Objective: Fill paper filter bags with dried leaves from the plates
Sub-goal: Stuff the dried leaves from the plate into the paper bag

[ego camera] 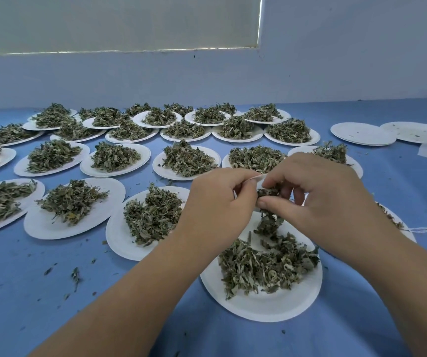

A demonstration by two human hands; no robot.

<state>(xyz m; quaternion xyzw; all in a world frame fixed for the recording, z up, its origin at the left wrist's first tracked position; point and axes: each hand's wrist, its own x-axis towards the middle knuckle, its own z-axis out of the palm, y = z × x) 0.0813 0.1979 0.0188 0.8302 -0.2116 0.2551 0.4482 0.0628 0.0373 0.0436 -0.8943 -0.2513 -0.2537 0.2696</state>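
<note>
Hands: left hand and right hand, both bare, with nothing worn on fingers or wrists.
Forearms: left forearm and right forearm, unsleeved along their whole visible length.

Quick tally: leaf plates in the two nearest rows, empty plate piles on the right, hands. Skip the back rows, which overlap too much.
Leaf plates, front row: 5
Leaf plates, next row: 6
Empty plate piles: 2
Hands: 2
Total: 15
</note>
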